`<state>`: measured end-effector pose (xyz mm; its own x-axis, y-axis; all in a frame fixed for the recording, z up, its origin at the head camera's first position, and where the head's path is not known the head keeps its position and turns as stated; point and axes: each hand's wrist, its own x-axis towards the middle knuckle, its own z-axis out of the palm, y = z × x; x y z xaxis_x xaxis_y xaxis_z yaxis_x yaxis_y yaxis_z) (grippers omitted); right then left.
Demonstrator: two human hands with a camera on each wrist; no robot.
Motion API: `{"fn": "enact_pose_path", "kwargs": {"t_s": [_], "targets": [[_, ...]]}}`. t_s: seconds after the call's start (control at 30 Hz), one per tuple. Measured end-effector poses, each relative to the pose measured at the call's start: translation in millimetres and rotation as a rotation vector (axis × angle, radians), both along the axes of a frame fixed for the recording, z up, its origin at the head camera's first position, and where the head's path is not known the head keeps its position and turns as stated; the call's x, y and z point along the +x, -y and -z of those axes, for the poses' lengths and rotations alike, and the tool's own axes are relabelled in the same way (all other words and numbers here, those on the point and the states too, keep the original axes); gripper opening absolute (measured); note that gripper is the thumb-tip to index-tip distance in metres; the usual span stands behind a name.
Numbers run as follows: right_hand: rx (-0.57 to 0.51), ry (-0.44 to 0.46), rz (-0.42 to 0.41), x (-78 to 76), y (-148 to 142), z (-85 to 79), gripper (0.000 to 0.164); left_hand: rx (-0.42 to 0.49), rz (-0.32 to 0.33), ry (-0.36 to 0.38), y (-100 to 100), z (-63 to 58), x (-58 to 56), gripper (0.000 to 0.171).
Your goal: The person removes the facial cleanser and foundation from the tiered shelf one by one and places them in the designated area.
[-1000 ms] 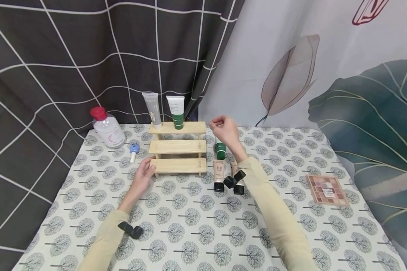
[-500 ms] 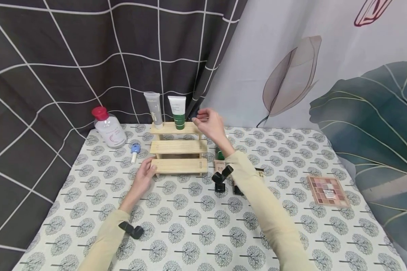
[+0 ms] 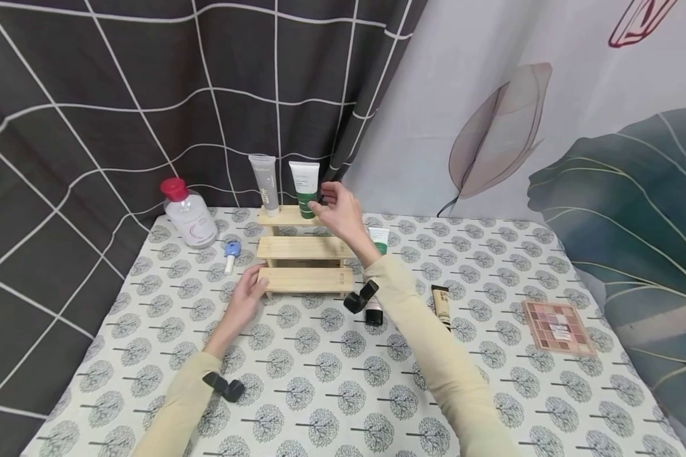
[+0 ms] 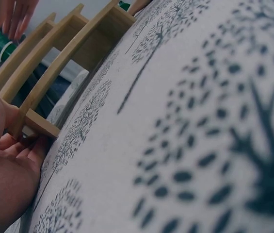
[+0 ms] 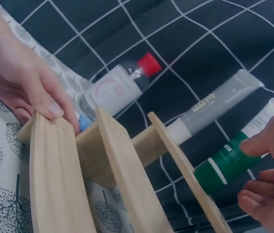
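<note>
A three-step wooden display stand [image 3: 305, 279] sits on the tree-print tablecloth. My left hand [image 3: 244, 297] grips the left end of its lowest step, thumb on top and fingers tucked beneath, as the left wrist view shows. On the top step stand a grey squeeze tube [image 3: 265, 181] and a green-and-white squeeze tube [image 3: 305, 178], both cap down. Beside the green-and-white one is my right hand [image 3: 345, 216], fingers loosely bent. In the right wrist view its thumb overlaps the tube's green part, while the other fingers stay apart from it.
A clear bottle with a red cap [image 3: 191, 219] and a small blue-and-white bottle [image 3: 231, 251] stand left. Right of the stand lie another green-and-white tube [image 3: 380, 238], a black-capped tube [image 3: 374, 315], a cream-coloured tube [image 3: 442, 304] and an eyeshadow palette [image 3: 559, 328].
My right hand has moved left, from above the tubes on the table to the green-and-white tube on the top step. The left hand keeps its grip on the stand.
</note>
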<state>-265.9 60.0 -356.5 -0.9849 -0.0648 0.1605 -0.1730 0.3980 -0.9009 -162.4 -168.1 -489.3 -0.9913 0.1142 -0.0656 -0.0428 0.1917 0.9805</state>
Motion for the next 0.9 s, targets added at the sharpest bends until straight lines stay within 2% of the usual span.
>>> {"fn": "enact_pose_path", "kwargs": {"t_s": [0.23,0.47,0.77,0.9], "targets": [[-0.043,-0.064,0.003,-0.1,8,12.0,0.048,-0.008,0.000,-0.004,-2,0.8,-0.5,0.055],[-0.096,-0.050,0.017,-0.5,15,19.7,0.046,-0.010,0.005,0.000,-2,2.5,-0.6,0.054],[-0.116,-0.088,0.030,-4.6,21,25.7,0.040,-0.032,-0.014,-0.067,0,2.9,-0.6,0.056],[-0.113,-0.124,0.047,-4.7,22,28.5,0.038,-0.035,-0.011,-0.065,0,2.9,-1.3,0.056]]}}
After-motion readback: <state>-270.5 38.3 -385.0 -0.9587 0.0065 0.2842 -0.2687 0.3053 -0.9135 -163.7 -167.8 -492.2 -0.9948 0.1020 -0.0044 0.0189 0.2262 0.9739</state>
